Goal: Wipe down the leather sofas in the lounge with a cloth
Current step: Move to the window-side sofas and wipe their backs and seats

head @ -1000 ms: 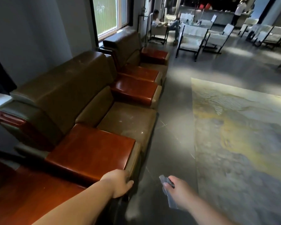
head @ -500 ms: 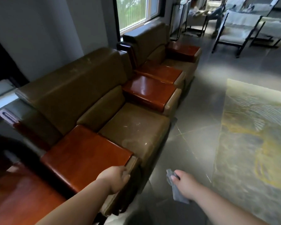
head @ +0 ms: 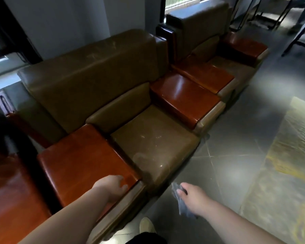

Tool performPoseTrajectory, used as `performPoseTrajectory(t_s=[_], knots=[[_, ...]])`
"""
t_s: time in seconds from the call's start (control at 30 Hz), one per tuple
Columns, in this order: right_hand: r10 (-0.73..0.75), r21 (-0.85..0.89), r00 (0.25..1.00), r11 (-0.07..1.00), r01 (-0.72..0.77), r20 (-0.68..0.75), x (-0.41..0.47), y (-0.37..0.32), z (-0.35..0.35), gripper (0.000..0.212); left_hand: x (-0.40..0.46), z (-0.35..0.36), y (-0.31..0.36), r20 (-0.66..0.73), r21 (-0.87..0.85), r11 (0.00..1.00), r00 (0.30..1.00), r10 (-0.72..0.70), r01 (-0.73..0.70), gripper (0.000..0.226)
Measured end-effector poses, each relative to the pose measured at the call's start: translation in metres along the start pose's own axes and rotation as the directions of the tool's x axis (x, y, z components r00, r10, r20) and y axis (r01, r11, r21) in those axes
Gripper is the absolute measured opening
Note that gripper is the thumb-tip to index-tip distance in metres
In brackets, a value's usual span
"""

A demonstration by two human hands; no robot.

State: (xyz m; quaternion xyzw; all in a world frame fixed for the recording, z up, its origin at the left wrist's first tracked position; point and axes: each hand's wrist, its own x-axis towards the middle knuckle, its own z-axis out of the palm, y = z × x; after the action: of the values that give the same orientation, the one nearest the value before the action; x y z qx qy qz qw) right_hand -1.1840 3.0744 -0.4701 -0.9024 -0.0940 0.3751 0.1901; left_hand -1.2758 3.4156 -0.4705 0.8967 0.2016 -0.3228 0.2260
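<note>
An olive-brown leather sofa chair (head: 153, 143) with a dusty, scuffed seat stands in front of me, between two glossy red-brown wooden armrests. My left hand (head: 111, 187) rests on the front corner of the near armrest (head: 83, 166), fingers loosely bent over its edge. My right hand (head: 192, 196) hangs over the floor just off the seat's front corner and pinches a small grey cloth (head: 180, 203) that dangles below it. A second, matching sofa chair (head: 206, 30) stands farther along the wall.
A grey tiled floor (head: 236, 138) runs along the sofas' front, with a yellow-grey patterned rug (head: 292, 155) to the right. My shoe (head: 146, 225) shows at the bottom. Dark metal chair legs (head: 292, 36) stand at the top right. Another wooden surface (head: 9, 199) lies at lower left.
The view has tilted down and closer to the near sofa chair. My left hand has slid up onto the armrest corner. My right hand still holds the cloth, nearer the seat's front.
</note>
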Motion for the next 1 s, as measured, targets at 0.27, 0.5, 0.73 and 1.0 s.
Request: performPoseTrajectory(t_s=[0.27, 0.5, 0.73, 1.0], knots=[[0.06, -0.009, 0.998, 0.998, -0.06, -0.028, 0.095, 0.011, -0.059, 0.029, 0.065, -0.015, 0.07, 0.033, -0.098, 0.994, 0.999, 0.042, -0.039, 0.045], [-0.032, -0.188, 0.987, 0.98, 0.062, 0.157, 0.211, -0.005, -0.029, 0.028, 0.114, 0.025, 0.07, 0.012, -0.057, 0.993, 0.994, -0.107, 0.108, 0.057], [-0.181, -0.328, 0.944, 0.906, 0.269, 0.275, 0.303, -0.025, 0.04, 0.031, 0.169, 0.094, 0.038, -0.133, -0.137, 0.951, 0.946, -0.296, 0.278, 0.07], [-0.314, -0.676, 0.87, 0.547, 0.494, 0.381, 0.36, 0.014, 0.156, 0.066, 0.244, 0.163, -0.006, -0.533, -0.049, 0.93, 0.779, -0.332, 0.363, 0.075]])
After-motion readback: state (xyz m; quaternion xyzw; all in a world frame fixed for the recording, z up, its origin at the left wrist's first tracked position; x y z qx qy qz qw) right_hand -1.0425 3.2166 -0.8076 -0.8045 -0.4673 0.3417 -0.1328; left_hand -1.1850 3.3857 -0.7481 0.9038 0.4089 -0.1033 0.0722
